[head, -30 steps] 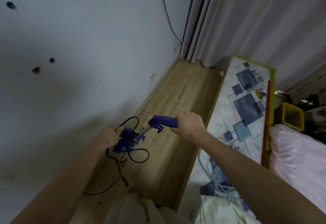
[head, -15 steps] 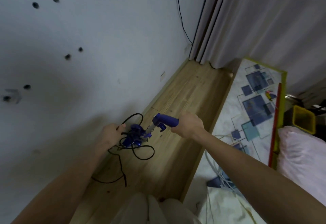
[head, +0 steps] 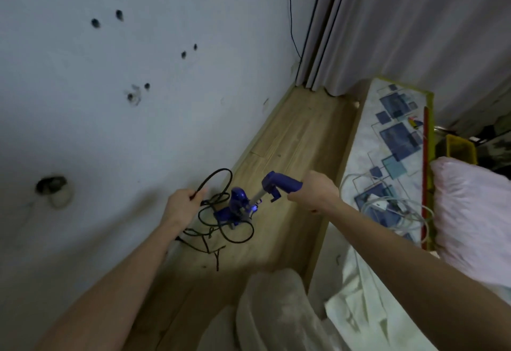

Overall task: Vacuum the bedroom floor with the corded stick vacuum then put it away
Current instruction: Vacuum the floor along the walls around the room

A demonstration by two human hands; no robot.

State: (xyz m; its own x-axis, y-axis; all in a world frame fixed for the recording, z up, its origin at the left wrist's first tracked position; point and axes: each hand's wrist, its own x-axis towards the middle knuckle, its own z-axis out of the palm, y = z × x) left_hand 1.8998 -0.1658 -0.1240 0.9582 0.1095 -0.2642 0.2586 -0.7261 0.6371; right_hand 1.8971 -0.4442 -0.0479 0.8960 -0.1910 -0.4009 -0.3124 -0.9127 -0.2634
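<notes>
in the head view the right hand (head: pixel 313 194) grips the blue handle of the stick vacuum (head: pixel 280 184), which stands on the wooden floor (head: pixel 301 134) close to the wall (head: pixel 138 129), its body (head: pixel 236 206) below the hands. the left hand (head: pixel 182 206) pinches a loop of the black cord (head: pixel 218 182), the rest lying tangled round the base. by the look of it the cord is being gathered; the person would do well to keep the vacuum upright and draw even loops, freeing the tangle first. the floor strip is narrow, between the wall and a bed (head: pixel 392 140) with a patterned cover; grey curtains (head: pixel 387 24) hang at the far end.
</notes>
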